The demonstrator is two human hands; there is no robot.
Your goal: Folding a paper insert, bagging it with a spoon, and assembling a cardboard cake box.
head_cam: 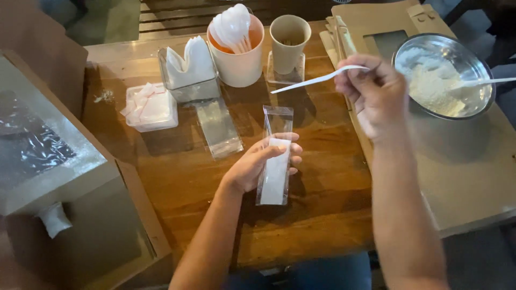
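Head view | left hand (pixel 258 166) grip pinching clear sleeve (pixel 275 161) with white napkin inside, upright above table (pixel 322 177), open mouth pointing away | right hand (pixel 376 94) grip pinching white plastic spoon (pixel 317 79), long axis sideways, tip pointing left

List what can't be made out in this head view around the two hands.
- Clear narrow plastic sleeve with a white napkin inside: its middle is covered by the left hand.
- White plastic utensil: its head is hidden inside the right hand, so spoon or fork is unclear.
- Tan paper cup: contents too dark and small to name.
- Round metal bowl of white powder: what the powder is can't be told.
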